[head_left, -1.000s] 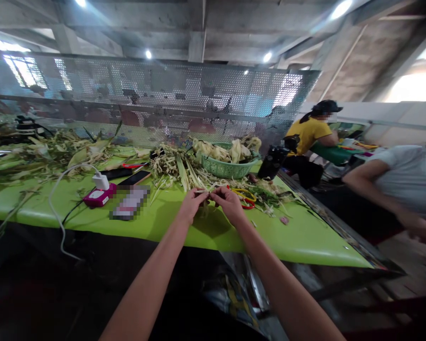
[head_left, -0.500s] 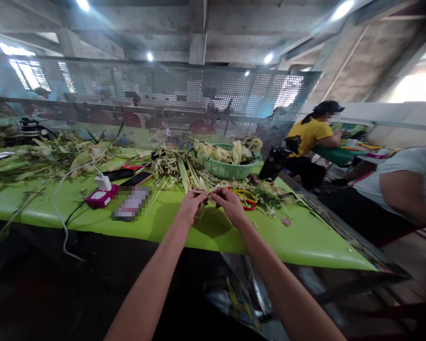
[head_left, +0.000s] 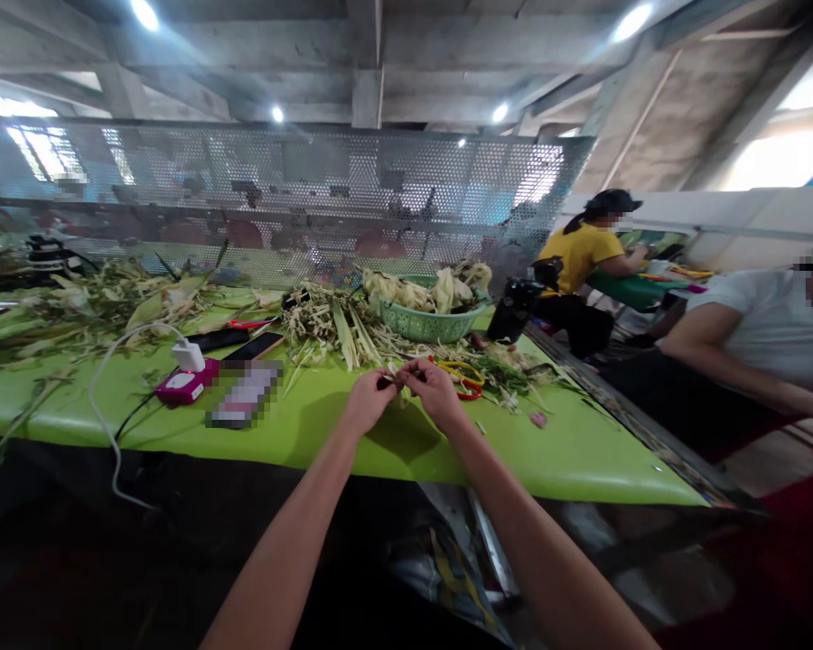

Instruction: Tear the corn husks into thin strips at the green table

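Observation:
Over the front of the green-covered table, my left hand (head_left: 368, 399) and my right hand (head_left: 434, 390) meet with fingertips pinched together. Between them is a thin pale strip (head_left: 393, 368) that looks like dried corn husk; my fingers cover most of it. Just beyond my right hand lie red and yellow loops (head_left: 471, 374) like scissor handles. Behind my hands a heap of shredded husk (head_left: 339, 325) spreads across the table. A green plastic basket (head_left: 434, 327) holding crumpled pale husks stands at the back.
To the left are a magenta power block (head_left: 184, 384) with a white charger and cable, a phone (head_left: 244, 397) and another dark phone (head_left: 257, 347). More husks (head_left: 135, 293) pile at far left. A black object (head_left: 513, 311) stands right of the basket. Two people sit at right.
My view has shifted slightly, so the table items appear a little further left. Both hands keep pinching the strip, with fingers slightly repositioned. The person at far right has leaned into view.

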`<state>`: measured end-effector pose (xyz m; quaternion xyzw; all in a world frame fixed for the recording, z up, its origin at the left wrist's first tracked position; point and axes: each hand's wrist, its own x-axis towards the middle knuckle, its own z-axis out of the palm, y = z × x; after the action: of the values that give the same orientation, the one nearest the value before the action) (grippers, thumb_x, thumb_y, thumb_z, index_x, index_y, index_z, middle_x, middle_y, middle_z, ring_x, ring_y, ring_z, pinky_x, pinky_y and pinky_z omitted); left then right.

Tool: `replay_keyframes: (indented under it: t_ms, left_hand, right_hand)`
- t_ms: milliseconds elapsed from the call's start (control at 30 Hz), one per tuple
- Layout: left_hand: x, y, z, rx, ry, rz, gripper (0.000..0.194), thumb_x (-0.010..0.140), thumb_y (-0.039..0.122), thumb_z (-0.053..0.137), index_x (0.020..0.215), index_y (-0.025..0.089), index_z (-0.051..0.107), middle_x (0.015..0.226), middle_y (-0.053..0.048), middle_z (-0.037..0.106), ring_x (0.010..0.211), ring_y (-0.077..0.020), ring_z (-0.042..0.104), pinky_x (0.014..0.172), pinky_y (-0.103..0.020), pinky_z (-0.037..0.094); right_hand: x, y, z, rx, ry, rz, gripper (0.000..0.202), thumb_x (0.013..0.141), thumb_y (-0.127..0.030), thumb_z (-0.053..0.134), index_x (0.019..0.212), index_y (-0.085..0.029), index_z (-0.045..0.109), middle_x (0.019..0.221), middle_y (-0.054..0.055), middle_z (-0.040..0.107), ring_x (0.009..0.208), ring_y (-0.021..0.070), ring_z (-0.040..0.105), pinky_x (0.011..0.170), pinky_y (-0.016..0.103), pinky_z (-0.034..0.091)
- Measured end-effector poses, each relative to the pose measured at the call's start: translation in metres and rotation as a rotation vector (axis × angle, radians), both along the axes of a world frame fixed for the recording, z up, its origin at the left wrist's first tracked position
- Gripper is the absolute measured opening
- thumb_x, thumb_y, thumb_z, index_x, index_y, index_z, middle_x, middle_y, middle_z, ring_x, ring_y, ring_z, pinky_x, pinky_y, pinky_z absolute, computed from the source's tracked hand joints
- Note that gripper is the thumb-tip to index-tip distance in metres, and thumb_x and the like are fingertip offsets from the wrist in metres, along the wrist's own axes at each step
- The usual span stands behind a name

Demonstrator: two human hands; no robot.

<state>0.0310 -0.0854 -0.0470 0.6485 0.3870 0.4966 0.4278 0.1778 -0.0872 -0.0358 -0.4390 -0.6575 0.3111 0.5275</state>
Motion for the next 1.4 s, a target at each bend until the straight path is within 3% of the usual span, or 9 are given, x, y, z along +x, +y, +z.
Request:
replay_keyframes:
  t_ms: [267,367,533,733,900,1000,1133,1233,1400]
  left_hand:
    - [0.0,0.001,0.002,-0.218,-0.294,0.0,0.025,0.068,0.037,0.068,0.077,0.016,0.059,0.064,0.001,0.058,0.058,-0.0108,0.051,0.059,-0.024,0.041]
    - [-0.002,0.001,0.002,-0.157,-0.183,0.054,0.023,0.072,0.039,0.064,0.075,0.017,0.059,0.064,0.001,0.056,0.057,-0.0111,0.049,0.059,-0.025,0.039]
    - [-0.002,-0.002,0.004,0.046,0.227,0.264,0.011,0.077,0.028,0.057,0.073,0.018,0.057,0.067,0.0,0.056,0.061,-0.0131,0.047,0.061,-0.026,0.033]
    - [0.002,-0.007,0.003,0.198,0.292,0.281,0.003,0.074,0.018,0.06,0.073,0.018,0.057,0.072,-0.003,0.057,0.065,-0.0153,0.048,0.065,-0.027,0.033]
    - [0.002,-0.007,0.006,0.138,0.211,0.267,0.011,0.074,0.024,0.061,0.066,0.019,0.056,0.064,-0.001,0.054,0.059,-0.0136,0.044,0.062,-0.026,0.031]
    - [0.0,-0.004,0.006,0.035,0.14,0.239,0.014,0.075,0.03,0.061,0.066,0.019,0.056,0.062,0.001,0.054,0.058,-0.0128,0.045,0.061,-0.025,0.033]
    - [-0.001,0.0,0.004,-0.155,-0.183,0.094,0.023,0.072,0.039,0.064,0.073,0.017,0.058,0.064,0.0,0.056,0.058,-0.0117,0.05,0.06,-0.025,0.039]
    - [-0.001,0.0,0.005,-0.229,-0.361,0.014,0.029,0.067,0.041,0.069,0.075,0.015,0.058,0.066,0.0,0.057,0.058,-0.0103,0.052,0.061,-0.025,0.042]
    - [0.001,-0.003,0.007,-0.29,-0.401,-0.027,0.026,0.067,0.038,0.07,0.074,0.015,0.058,0.06,0.001,0.057,0.054,-0.009,0.051,0.056,-0.022,0.04]
  right_hand:
    - [0.0,-0.003,0.006,-0.023,0.269,-0.033,0.025,0.07,-0.035,0.069,0.087,-0.019,0.061,0.074,0.0,0.058,0.06,0.0116,0.048,0.052,0.023,0.038]
    - [0.001,-0.003,0.006,0.057,0.219,-0.088,0.024,0.072,-0.035,0.068,0.088,-0.019,0.061,0.074,0.0,0.057,0.063,0.0127,0.049,0.055,0.024,0.039]
    - [-0.002,-0.01,0.008,0.294,-0.078,-0.142,0.018,0.078,-0.033,0.064,0.091,-0.021,0.067,0.082,0.003,0.056,0.07,0.0147,0.052,0.063,0.027,0.043]
    - [-0.009,-0.018,0.011,0.299,-0.256,-0.058,0.019,0.082,-0.032,0.06,0.097,-0.024,0.069,0.087,0.005,0.059,0.075,0.0175,0.055,0.065,0.029,0.045]
    - [-0.006,-0.013,0.008,0.265,-0.156,-0.111,0.013,0.08,-0.033,0.061,0.082,-0.021,0.065,0.079,0.004,0.062,0.071,0.0176,0.055,0.067,0.03,0.045]
    - [-0.004,-0.009,0.006,0.193,-0.029,-0.12,0.019,0.08,-0.037,0.06,0.089,-0.02,0.063,0.08,0.004,0.063,0.066,0.0155,0.053,0.061,0.028,0.044]
    - [-0.001,-0.006,0.004,0.138,0.037,-0.146,0.029,0.079,-0.039,0.06,0.101,-0.02,0.062,0.092,0.005,0.063,0.062,0.0125,0.05,0.058,0.026,0.043]
    - [0.001,-0.002,0.001,0.078,0.007,-0.118,0.028,0.077,-0.04,0.062,0.096,-0.019,0.064,0.083,0.003,0.062,0.059,0.0121,0.048,0.055,0.025,0.041]
    - [0.001,0.002,-0.002,0.059,-0.01,-0.119,0.024,0.076,-0.041,0.063,0.079,-0.018,0.062,0.067,0.001,0.057,0.059,0.0133,0.048,0.052,0.025,0.04]
